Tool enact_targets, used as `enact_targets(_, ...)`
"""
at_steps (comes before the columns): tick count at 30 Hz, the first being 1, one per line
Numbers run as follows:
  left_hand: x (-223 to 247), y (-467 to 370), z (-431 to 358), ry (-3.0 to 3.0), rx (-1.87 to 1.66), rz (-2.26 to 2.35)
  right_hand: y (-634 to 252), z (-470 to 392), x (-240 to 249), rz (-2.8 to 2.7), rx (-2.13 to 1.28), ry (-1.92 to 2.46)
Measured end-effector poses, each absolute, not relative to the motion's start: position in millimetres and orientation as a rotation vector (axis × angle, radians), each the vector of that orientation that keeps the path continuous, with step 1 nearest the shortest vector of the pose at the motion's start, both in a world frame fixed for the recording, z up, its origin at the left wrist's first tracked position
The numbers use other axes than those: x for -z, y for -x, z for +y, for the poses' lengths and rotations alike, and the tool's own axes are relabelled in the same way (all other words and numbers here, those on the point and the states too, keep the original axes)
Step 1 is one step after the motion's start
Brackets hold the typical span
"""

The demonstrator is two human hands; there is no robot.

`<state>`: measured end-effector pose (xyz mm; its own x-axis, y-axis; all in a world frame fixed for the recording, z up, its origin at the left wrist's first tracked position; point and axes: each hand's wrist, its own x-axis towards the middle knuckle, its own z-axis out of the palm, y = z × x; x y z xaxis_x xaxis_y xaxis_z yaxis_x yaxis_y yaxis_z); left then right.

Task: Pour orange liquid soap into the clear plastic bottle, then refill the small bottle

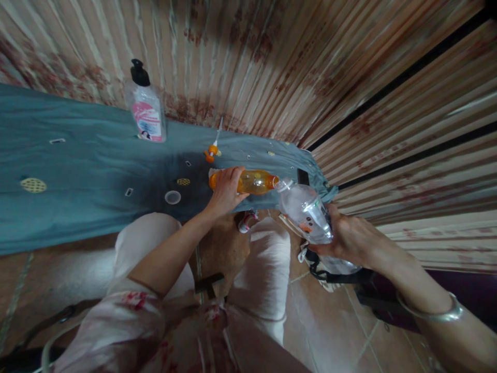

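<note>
Because the two mouths meet end to end, both hands grip the bottles by their bodies, which seems to leave the necks free to line up. Curled over the rear half of a slim amber-orange bottle point(258, 182), the left hand point(226, 190) has its fingers closed as far as the bottle's width allows, the thumb along the near side. This bottle lies nearly level above the near part of a teal cloth point(89, 155) with pale-yellow printed motifs; whether it rests on the cloth, I cannot tell.

Off the cloth's near edge, towards its right end, the right hand point(344, 233) holds a larger clear plastic bottle point(305, 211) by its base end, its neck angled up to the amber one's. Its fingers are bent round the far side and partly hidden, so how tightly they close cannot be told.

An orange pump head with a thin clear tube point(212, 151) lies just beyond the left hand, probably flat because the long tube would not let it stand. Near the far edge, a clear bottle with a pink-and-white label and black top point(146, 116) stands on its own base, apart from both hands. A small, round, translucent white disc point(173, 197) lies by the near edge.
</note>
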<state>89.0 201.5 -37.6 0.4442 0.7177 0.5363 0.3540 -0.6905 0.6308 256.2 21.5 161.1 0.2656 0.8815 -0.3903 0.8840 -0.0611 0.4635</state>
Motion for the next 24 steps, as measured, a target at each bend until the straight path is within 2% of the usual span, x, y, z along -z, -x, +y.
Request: enact_targets(24, 38.7, -90.2, 202.3, -2.288, -1.152, 0.916, -255.9, 21.6, -161.2, 1.588, -0.034, -1.897)
